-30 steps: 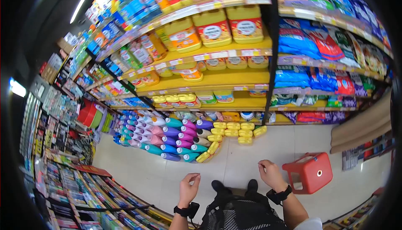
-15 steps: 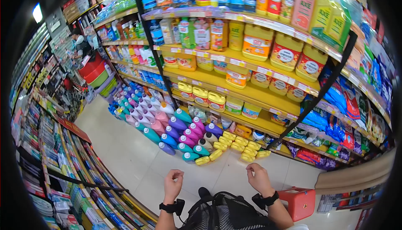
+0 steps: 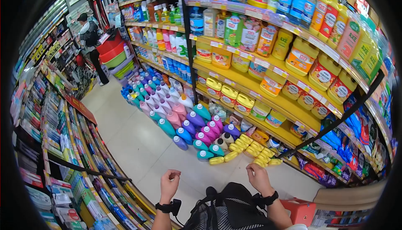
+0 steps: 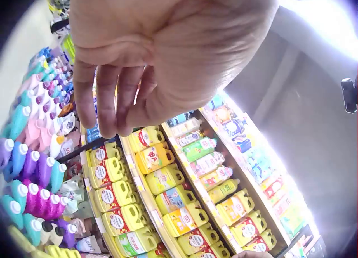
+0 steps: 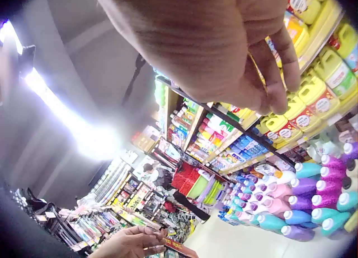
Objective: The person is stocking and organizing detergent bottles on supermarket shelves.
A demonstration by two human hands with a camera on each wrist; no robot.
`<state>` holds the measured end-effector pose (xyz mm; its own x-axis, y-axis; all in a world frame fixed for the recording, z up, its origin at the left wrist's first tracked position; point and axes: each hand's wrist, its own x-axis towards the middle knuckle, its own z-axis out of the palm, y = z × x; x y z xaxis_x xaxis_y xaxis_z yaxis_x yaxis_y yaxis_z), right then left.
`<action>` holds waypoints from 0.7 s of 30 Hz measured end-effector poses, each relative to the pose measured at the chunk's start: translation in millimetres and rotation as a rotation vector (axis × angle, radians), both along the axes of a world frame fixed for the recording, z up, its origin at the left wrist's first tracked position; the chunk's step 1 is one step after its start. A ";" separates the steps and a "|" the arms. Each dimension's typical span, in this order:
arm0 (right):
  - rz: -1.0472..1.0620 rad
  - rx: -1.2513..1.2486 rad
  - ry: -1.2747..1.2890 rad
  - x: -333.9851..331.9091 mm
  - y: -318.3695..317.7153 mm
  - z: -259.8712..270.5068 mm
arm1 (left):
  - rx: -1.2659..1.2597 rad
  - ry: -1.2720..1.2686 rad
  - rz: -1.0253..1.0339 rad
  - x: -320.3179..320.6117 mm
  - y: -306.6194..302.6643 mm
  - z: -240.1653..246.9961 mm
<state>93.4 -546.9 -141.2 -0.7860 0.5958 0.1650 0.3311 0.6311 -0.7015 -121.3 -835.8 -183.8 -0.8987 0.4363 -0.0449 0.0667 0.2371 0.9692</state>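
Note:
My left hand [image 3: 169, 184] hangs in the air over the aisle floor, fingers loosely bent and holding nothing. At about the same height, my right hand [image 3: 258, 179] is also bare, its fingers loosely curled. Beyond both hands, detergent bottles [image 3: 189, 129] in purple, teal, pink and blue stand in rows on the floor. Yellow jugs [image 3: 251, 148] are grouped beside them, nearest to the right hand. In the left wrist view the fingers [image 4: 106, 101] droop in front of the shelves, apart from the goods. The right wrist view shows relaxed fingers [image 5: 274, 73] too.
A shelf rack [image 3: 234, 68] with cleaning-product jugs and bottles runs along the right. Low display shelving [image 3: 79, 146] lines the left. A red stool [image 3: 299, 211] stands by my right forearm. Far down the aisle, a person [image 3: 90, 41] stands near stacked red and green tubs [image 3: 111, 50].
The head view has turned left, so the shelves and floor bottles shift rightward and a person comes into view at the far left. Both hands stay raised and empty.

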 end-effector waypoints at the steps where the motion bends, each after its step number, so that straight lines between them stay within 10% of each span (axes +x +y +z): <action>1: 0.014 0.010 -0.015 -7.6 1.3 0.8 | 0.005 -0.018 0.012 -1.9 -3.7 -3.1; 11: 0.305 0.043 0.008 -99.8 9.5 -10.3 | -0.010 -0.024 0.176 -23.0 -42.9 -11.1; 21: 0.167 -0.001 0.326 -236.9 9.2 -14.2 | -0.082 0.200 0.675 -102.3 -68.6 2.4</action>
<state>-143.5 -537.7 -155.5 -0.7786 0.4637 0.4227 -0.0180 0.6569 -0.7538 -223.6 -904.4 -181.5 -0.9662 -0.2163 0.1401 0.0543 0.3607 0.9311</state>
